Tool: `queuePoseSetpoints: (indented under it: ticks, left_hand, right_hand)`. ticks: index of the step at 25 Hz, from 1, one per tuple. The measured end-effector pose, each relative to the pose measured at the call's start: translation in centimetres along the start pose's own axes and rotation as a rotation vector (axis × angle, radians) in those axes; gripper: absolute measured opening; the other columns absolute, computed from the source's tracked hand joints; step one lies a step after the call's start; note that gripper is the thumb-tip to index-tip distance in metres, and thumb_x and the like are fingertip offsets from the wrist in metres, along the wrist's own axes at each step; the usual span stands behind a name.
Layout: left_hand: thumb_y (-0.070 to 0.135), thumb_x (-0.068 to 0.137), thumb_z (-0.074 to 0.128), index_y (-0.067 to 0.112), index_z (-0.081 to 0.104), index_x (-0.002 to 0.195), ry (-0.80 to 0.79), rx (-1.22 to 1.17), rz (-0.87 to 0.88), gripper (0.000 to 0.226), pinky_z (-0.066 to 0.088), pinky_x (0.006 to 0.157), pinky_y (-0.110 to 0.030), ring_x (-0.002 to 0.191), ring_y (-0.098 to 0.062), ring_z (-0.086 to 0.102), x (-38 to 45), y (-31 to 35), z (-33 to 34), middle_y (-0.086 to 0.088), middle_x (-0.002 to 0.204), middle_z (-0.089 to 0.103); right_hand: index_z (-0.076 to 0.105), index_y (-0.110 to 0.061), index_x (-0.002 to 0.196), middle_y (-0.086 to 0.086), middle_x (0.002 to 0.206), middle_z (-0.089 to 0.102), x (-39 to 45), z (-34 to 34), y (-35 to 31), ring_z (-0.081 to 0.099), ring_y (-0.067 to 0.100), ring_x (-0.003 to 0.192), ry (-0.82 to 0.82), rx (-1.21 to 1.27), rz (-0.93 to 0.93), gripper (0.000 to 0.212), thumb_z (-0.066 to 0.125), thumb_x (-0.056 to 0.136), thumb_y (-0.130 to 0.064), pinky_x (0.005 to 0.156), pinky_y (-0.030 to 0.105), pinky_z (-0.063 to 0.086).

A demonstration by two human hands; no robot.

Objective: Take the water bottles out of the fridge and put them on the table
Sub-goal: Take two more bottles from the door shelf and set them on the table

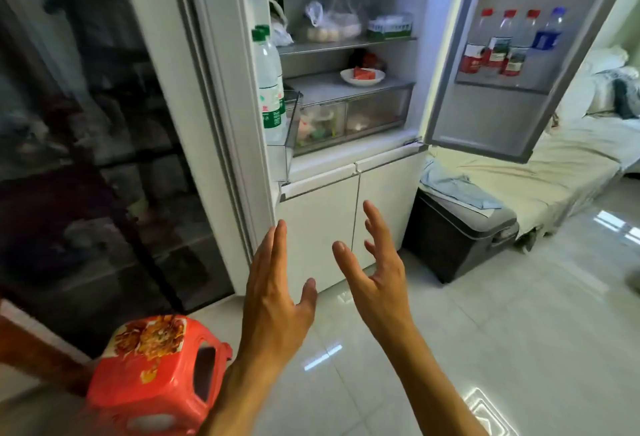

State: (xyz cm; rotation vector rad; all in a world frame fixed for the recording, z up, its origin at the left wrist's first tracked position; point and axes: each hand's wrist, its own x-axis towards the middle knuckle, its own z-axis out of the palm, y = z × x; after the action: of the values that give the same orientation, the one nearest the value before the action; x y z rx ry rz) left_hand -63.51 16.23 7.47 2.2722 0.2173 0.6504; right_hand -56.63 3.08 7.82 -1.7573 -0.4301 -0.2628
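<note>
The white fridge point(322, 207) stands with both upper doors open. In the left door's clear bin point(290, 145) stand two tall green-capped water bottles point(270, 86). The right door shelf point(498, 84) holds three red-capped bottles point(498, 44) and one blue-capped bottle point(549, 32). My left hand point(273, 293) and my right hand point(377, 273) are both raised in front of the lower fridge doors, well below the bottles. Fingers are spread and neither hand holds anything. No table is in view.
Inside the fridge are bagged food point(332, 25), a white bowl point(362, 76) and clear drawers point(353, 117). A red plastic stool point(152, 376) stands at lower left, a dark bin point(453, 238) with a blue cloth right of the fridge, a covered bed point(568, 162) beyond.
</note>
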Motion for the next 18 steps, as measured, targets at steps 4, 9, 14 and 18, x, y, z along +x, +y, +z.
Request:
queuePoseSetpoints:
  ticks: [4, 9, 14, 18]
  left_hand:
    - [0.020, 0.086, 0.068, 0.033, 0.006, 0.153, 0.061, 0.022, 0.013, 0.092, 0.014, 0.113, -0.017, 0.144, -0.002, 0.012, 5.1, 2.7, 3.6, 0.009, 0.161, 0.014]
    - [0.022, 0.089, 0.066, 0.034, 0.009, 0.152, 0.190, -0.007, 0.043, 0.086, 0.014, 0.106, -0.004, 0.137, 0.016, 0.009, 12.2, 2.4, 4.9, 0.018, 0.157, 0.016]
    - [0.026, 0.087, 0.063, 0.032, 0.012, 0.152, 0.293, -0.061, 0.093, 0.082, 0.017, 0.103, 0.006, 0.144, 0.004, 0.014, 21.2, 3.0, 5.2, 0.010, 0.161, 0.017]
    - [0.029, 0.085, 0.062, 0.029, 0.017, 0.151, 0.348, -0.064, 0.063, 0.079, 0.037, 0.114, -0.033, 0.144, -0.010, 0.026, 26.8, 2.8, 4.1, 0.005, 0.159, 0.024]
  right_hand:
    - [0.024, -0.049, 0.148, -0.041, 0.148, 0.024, 4.8, -2.8, 2.7, 0.031, -0.002, 0.141, -0.060, 0.014, -0.004, 0.072, 0.055, 0.084, -0.063, 0.114, 0.042, 0.037]
    - [0.025, -0.046, 0.148, -0.022, 0.155, 0.032, 11.5, -0.5, 5.3, 0.034, -0.001, 0.140, -0.147, 0.009, -0.040, 0.071, 0.056, 0.085, -0.060, 0.112, 0.043, 0.041]
    - [0.028, -0.039, 0.150, -0.016, 0.156, 0.035, 20.0, 2.4, 6.9, 0.037, 0.001, 0.139, -0.214, 0.002, -0.077, 0.071, 0.060, 0.088, -0.051, 0.111, 0.040, 0.042]
    - [0.031, -0.036, 0.149, -0.013, 0.154, 0.038, 26.9, 4.8, 6.6, 0.039, 0.002, 0.137, -0.279, 0.060, -0.127, 0.068, 0.063, 0.090, -0.043, 0.110, 0.033, 0.042]
